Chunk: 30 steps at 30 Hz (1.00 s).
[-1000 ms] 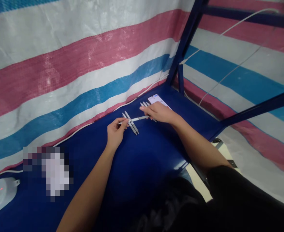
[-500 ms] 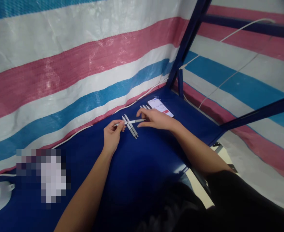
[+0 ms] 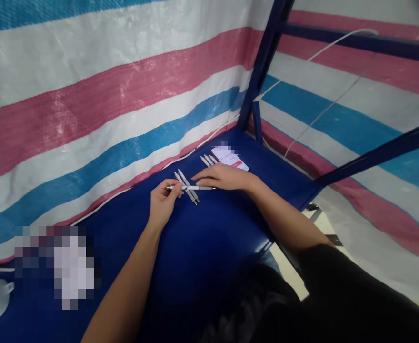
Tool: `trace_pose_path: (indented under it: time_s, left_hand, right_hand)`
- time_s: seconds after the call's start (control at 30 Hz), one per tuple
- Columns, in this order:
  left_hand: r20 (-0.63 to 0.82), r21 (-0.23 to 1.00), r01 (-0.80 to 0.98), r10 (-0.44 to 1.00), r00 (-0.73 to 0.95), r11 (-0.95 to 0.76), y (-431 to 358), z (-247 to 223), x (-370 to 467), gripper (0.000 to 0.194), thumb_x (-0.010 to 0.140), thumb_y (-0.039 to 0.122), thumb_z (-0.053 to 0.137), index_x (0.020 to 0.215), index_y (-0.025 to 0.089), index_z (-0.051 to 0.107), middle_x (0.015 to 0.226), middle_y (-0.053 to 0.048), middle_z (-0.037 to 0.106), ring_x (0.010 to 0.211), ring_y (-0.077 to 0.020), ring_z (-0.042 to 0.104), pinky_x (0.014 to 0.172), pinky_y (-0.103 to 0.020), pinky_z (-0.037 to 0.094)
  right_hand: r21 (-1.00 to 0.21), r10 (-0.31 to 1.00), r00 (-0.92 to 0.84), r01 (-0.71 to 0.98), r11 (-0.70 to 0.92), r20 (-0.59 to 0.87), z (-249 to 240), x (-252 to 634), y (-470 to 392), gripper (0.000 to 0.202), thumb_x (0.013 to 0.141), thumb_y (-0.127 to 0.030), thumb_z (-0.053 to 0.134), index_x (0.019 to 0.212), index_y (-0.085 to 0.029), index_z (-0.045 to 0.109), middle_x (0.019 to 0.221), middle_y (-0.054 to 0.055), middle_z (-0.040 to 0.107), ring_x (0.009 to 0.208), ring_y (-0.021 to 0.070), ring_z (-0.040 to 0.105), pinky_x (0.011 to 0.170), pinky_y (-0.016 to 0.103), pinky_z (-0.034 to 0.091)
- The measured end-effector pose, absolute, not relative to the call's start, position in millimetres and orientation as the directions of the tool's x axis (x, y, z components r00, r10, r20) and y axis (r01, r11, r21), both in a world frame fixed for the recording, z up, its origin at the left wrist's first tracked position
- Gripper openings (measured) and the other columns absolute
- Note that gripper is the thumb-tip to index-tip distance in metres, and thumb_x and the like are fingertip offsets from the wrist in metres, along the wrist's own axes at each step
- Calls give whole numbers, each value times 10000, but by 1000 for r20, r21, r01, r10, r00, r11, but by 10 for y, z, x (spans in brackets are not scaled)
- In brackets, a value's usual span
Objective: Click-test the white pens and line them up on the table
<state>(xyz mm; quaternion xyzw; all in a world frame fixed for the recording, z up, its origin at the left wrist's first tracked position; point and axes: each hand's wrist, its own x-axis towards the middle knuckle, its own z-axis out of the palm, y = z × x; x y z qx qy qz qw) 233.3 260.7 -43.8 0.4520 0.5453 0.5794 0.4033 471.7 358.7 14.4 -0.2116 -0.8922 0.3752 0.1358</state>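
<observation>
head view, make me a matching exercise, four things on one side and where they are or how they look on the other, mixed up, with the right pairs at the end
Things
1. left hand
2. phone
3. sleeve
4. striped sheet

Places, colours, states
A. plain black
B. hanging behind the table, in red, white and blue
C. pinching a white-and-grey pen
D. screen lit, lying beside a row of pens

Right pairs: 1-C, 2-D, 3-A, 4-B
</observation>
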Motion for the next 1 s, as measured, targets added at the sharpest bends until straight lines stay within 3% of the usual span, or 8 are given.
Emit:
trace_pose_path:
  time_s: [0.1, 0.23, 0.4, 0.6, 0.67, 0.83, 0.93, 1.0]
  left_hand:
    - [99, 993, 83, 970, -221, -82, 2585, -431, 2379, 309, 818, 462, 905, 896, 187, 789, 727, -22, 750, 649, -149, 685, 649, -262, 551]
    - [127, 991, 58, 967, -220, -117, 2582, -436, 2403, 381, 812, 498, 917, 957, 189, 748, 745, -22, 755, 650, -154, 699, 656, -272, 580]
    - [185, 982, 17, 956, -226, -186, 2599, -437, 2397, 502, 893, 563, 859, 1201, 208, 684, 868, -46, 789, 699, -157, 706, 704, -296, 608]
    - [191, 981, 70, 959, -211, -180, 2611, -451, 2388, 380, 985, 568, 756, 1114, 211, 745, 912, -60, 767, 733, -148, 677, 687, -278, 579]
    - [187, 981, 86, 962, -198, -173, 2611, -451, 2391, 355, 987, 549, 756, 1084, 208, 759, 909, -61, 765, 734, -149, 674, 684, -276, 576]
    - [194, 977, 130, 957, -216, -169, 2609, -445, 2399, 306, 969, 512, 775, 1007, 209, 772, 913, -57, 764, 739, -150, 662, 665, -268, 564]
    - [189, 977, 145, 958, -216, -160, 2606, -447, 2400, 278, 972, 492, 769, 996, 215, 781, 923, -54, 762, 744, -152, 660, 664, -268, 560]
    - [182, 977, 150, 960, -210, -152, 2602, -452, 2402, 261, 977, 477, 761, 1001, 219, 787, 916, -52, 755, 747, -154, 659, 666, -268, 559]
  right_hand:
    - [-707, 463, -876, 242, 665, 135, 143, 4679, 3528, 512, 1039, -451, 723, 1474, -183, 688, 1105, 82, 799, 830, 186, 681, 811, 313, 472]
    - [-700, 428, -893, 217, 680, 138, 133, 4563, 3391, 463, 1068, -310, 651, 1522, -222, 640, 1047, 63, 781, 856, 196, 691, 787, 305, 467]
    - [-749, 544, -825, 263, 608, 152, 101, 4527, 3398, 729, 967, -172, 630, 1673, -206, 450, 858, -12, 680, 718, 169, 617, 713, 305, 470]
    - [-916, 764, -634, 228, 330, 118, 49, 4617, 3606, 793, 861, -205, 638, 1620, -240, 412, 814, -65, 573, 542, 122, 542, 502, 268, 474]
    - [-946, 770, -632, 191, 262, 86, 32, 4625, 3641, 835, 842, -203, 630, 1630, -244, 360, 794, -82, 548, 477, 111, 521, 427, 256, 449]
    - [-946, 792, -602, 186, 266, 104, 16, 4594, 3633, 757, 793, -170, 645, 1524, -215, 453, 755, -98, 524, 427, 85, 469, 357, 227, 381]
    - [-957, 784, -613, 159, 241, 96, 25, 4579, 3607, 930, 800, -155, 649, 1653, -250, 292, 755, -107, 531, 426, 94, 500, 377, 238, 444]
    - [-963, 771, -631, 147, 228, 86, 20, 4570, 3602, 943, 797, -152, 649, 1665, -257, 296, 756, -103, 540, 426, 101, 522, 387, 249, 482]
